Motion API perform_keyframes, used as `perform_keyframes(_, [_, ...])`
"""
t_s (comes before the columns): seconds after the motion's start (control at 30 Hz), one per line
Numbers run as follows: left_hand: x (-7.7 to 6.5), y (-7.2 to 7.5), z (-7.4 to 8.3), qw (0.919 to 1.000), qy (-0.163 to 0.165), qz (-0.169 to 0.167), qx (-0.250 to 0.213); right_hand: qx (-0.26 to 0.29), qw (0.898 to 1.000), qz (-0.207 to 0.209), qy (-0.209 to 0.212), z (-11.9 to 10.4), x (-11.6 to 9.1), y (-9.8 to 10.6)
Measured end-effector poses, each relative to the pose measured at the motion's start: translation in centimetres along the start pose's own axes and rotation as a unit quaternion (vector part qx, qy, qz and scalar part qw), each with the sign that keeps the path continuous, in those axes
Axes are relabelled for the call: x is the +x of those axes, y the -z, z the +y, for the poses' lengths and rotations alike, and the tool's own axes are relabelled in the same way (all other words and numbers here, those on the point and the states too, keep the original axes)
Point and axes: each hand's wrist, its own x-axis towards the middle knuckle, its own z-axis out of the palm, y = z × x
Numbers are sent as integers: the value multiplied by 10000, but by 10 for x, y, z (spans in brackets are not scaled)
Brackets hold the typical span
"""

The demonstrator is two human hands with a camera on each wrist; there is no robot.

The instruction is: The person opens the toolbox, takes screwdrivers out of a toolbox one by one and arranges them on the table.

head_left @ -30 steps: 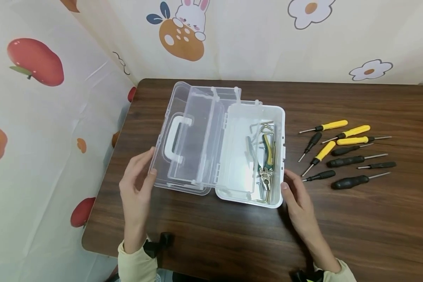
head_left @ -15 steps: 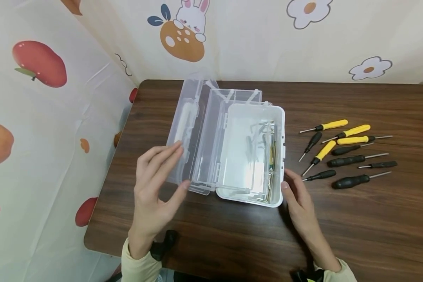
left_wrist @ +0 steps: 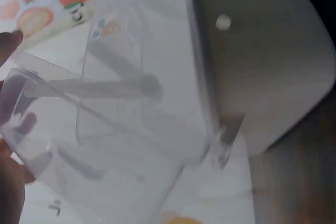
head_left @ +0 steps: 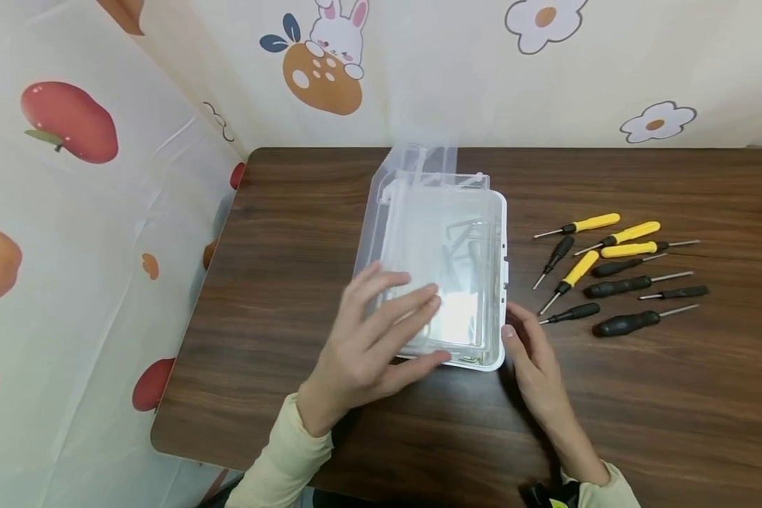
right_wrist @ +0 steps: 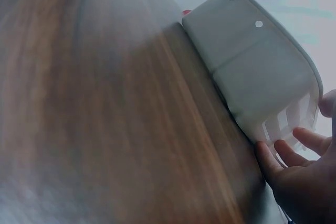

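Note:
A white plastic toolbox sits on the table, its clear lid tilted up from the left side. A clear inner tray covers the box opening. Through it, L-shaped hex keys show faintly. My left hand has its fingers spread and fairly straight over the lid's near part; the left wrist view has fingertips right at the clear plastic. My right hand rests its fingertips on the box's outer right wall, thumb at the rim.
Several screwdrivers with yellow handles or black handles lie loose right of the box. The brown wooden table meets a printed cloth at the back and another at the left.
My left hand has moved right from the lid's outer edge, and the lid and tray have swung rightward over the box. The pliers inside no longer show clearly. My right hand has stayed at the box wall.

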Motion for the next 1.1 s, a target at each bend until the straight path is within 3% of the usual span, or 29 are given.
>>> perform_keyframes(0.2, [3, -28, 9, 9947, -803, -585, 265, 57, 9998, 13, 175, 2, 0, 0])
perform_keyframes(0.4, [4, -51, 21, 9800, -1353, -1241, 772, 147, 9996, -41, 235, 1, 1, 2])
perform_keyframes(0.7, [2, -64, 32, 9661, -1567, -1734, 1098, 97, 9992, -193, 323, -11, 20, 22])
perform_keyframes(0.93, [-1, -71, 38, 9544, -1663, -2116, 1294, -326, 9974, -415, 488, -27, 58, 41])
perform_keyframes(1.1, [-1, -76, 43, 9459, -1629, -2474, 1324, 17, 9968, -603, 522, -34, 87, 43])
